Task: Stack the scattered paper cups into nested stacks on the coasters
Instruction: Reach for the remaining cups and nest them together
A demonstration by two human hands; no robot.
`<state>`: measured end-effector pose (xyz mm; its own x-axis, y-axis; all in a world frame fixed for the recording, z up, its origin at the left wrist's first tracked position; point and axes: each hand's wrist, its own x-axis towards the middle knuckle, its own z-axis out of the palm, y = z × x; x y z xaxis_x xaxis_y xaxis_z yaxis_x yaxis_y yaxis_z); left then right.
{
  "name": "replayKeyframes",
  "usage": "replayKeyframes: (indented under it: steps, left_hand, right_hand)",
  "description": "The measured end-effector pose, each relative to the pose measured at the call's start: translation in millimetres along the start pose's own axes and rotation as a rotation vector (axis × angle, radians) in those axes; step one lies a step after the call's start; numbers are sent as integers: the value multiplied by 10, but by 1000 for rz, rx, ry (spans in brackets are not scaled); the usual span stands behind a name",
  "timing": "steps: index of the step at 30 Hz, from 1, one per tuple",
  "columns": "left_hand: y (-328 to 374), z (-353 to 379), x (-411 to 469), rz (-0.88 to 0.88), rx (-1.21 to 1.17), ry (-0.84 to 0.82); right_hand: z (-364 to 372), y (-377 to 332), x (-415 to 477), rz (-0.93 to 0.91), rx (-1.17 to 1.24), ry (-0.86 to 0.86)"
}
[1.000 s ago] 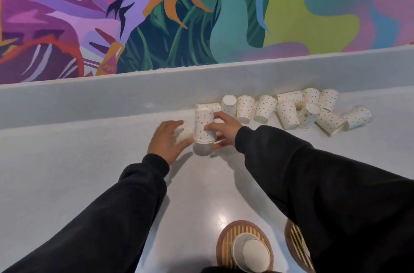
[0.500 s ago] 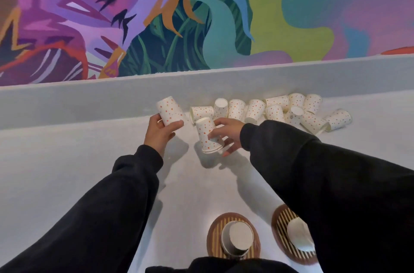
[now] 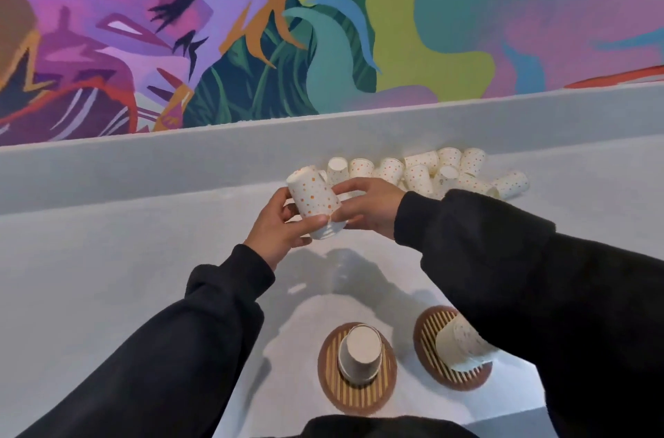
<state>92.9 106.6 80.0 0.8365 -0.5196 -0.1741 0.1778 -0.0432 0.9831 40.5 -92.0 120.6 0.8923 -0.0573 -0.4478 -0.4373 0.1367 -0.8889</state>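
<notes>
Above the grey counter, both hands hold a nested pair of white dotted paper cups (image 3: 314, 202), upside down and tilted. My left hand (image 3: 278, 231) grips the cups from the left, thumb across the rim end. My right hand (image 3: 370, 207) pinches them from the right. Several loose dotted cups (image 3: 420, 173) lie along the back ledge. Near me, a round slatted coaster (image 3: 357, 398) carries an upturned cup stack (image 3: 359, 353). A second coaster (image 3: 429, 340) to its right carries another upturned stack (image 3: 463, 348), partly hidden by my right sleeve.
A raised grey ledge (image 3: 143, 168) runs along the back of the counter, with a colourful mural wall (image 3: 323, 24) behind it. The counter's near right edge (image 3: 539, 398) drops off beside the right coaster. Bare counter surface (image 3: 90, 276) stretches to the left.
Each hand held its own cup, apart. They have come together in the air, and the left cup now sits nested over the right one. The view has tilted down.
</notes>
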Motion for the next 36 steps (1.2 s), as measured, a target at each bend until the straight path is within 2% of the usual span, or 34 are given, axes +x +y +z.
replayKeyframes:
  steps: [4, 7, 10, 13, 21, 29, 36]
  left_hand:
    - [-19, 57, -250, 59, 50, -15]
    - [-83, 109, -470, 93, 202, -52]
    - [-224, 174, -717, 71, 280, -87]
    - [-378, 270, -954, 81, 350, -98]
    - [-714, 490, -1314, 201, 623, -92]
    - [-826, 505, -1395, 222, 652, -41]
    - [-922, 554, -1460, 191, 643, -53]
  right_hand:
    - [-56, 146, -325, -32, 54, 24]
    - [-27, 434, -584, -52, -120, 32]
    - [-51, 769, -833, -169, -236, 69]
    - [-104, 1092, -1035, -238, -223, 52]
    - [-73, 1649, -1311, -260, -224, 127]
    - [31, 1888, -1364, -285, -164, 190]
    - [38, 2090, -1355, -263, -236, 207]
